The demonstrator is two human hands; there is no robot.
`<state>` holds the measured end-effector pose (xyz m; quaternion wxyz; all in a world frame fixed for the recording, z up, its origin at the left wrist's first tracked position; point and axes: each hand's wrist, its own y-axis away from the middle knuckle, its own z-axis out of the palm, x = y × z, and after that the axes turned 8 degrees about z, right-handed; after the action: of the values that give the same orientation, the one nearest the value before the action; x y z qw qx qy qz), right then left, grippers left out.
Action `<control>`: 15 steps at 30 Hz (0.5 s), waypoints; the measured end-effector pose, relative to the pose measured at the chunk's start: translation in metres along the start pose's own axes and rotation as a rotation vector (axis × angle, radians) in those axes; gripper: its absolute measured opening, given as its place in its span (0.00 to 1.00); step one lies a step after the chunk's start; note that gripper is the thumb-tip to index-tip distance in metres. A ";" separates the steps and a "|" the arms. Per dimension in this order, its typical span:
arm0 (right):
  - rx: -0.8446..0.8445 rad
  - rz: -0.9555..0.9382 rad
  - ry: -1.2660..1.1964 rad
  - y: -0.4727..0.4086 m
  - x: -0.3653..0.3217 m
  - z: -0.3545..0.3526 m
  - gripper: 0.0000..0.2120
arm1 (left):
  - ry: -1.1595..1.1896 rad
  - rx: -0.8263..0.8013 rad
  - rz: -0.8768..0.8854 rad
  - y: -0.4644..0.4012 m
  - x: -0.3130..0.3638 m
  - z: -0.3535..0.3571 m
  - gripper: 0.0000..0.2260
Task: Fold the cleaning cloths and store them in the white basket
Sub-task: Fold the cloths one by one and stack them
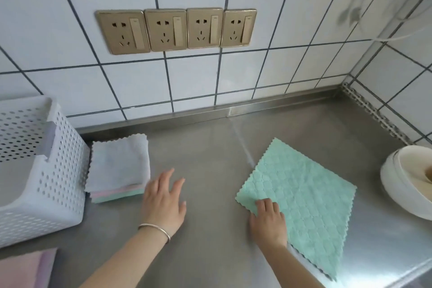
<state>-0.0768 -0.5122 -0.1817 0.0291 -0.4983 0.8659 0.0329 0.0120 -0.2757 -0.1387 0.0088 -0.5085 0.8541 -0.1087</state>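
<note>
A green cleaning cloth (301, 196) lies spread flat on the steel counter at the right. My right hand (268, 222) rests on its near left edge, fingers bent at the cloth's border. My left hand (163, 201) hovers open over the bare counter, just right of a stack of folded cloths (119, 168), grey on top with pink and green layers below. The white perforated basket (60, 170) stands at the left, touching the stack. Its inside looks bare where I can see it.
A white bowl-like dish (406, 184) sits at the right counter edge. A pink cloth (25, 269) shows at the bottom left corner. Tiled wall with several gold sockets (175, 30) rises behind. The steel counter (210, 159) spreads between stack and green cloth.
</note>
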 end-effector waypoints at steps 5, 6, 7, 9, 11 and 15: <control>-0.033 -0.100 0.010 -0.008 0.015 0.002 0.16 | 0.057 -0.063 0.239 0.021 0.051 0.023 0.24; -0.040 -0.110 0.004 -0.011 0.014 0.002 0.14 | 0.068 -0.089 0.279 0.025 0.057 0.026 0.25; -0.044 -0.123 -0.007 -0.011 0.013 0.000 0.11 | 0.083 -0.110 0.313 0.028 0.065 0.028 0.26; -0.001 -0.217 -0.055 -0.008 0.008 -0.001 0.06 | 0.119 -0.146 0.365 0.032 0.078 0.031 0.29; 0.057 -0.370 -0.141 0.007 -0.002 0.002 0.07 | 0.135 -0.162 0.390 0.033 0.087 0.031 0.31; 0.119 -0.582 -0.344 0.044 -0.021 0.001 0.07 | 0.109 -0.231 0.390 0.039 0.078 0.034 0.24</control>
<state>-0.1045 -0.4724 -0.1798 0.2120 -0.7092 0.6701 0.0561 -0.0555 -0.3318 -0.1723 -0.0748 -0.3246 0.9423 -0.0340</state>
